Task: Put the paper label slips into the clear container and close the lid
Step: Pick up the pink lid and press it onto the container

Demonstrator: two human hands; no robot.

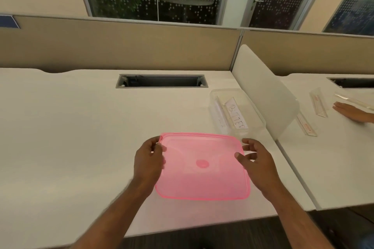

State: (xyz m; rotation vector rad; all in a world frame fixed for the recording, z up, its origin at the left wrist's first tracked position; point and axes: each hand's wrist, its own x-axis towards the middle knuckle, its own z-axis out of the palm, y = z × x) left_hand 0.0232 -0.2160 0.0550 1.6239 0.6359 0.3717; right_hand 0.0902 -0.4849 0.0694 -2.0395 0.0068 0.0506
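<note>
A translucent pink lid (202, 178) is held above the white desk, in front of me. My left hand (148, 159) grips its left edge and my right hand (256, 162) grips its right edge. Just beyond the lid, to the right, stands the clear container (257, 115) with no lid on it. White paper label slips (236, 115) lie inside it, one with handwritten letters facing up.
The white desk (81, 127) has a cable slot (162, 81) at the back and a frosted side divider (267, 95) right of the container. On the neighbouring desk another person's hand (352, 113) rests near several clear rulers (318, 103).
</note>
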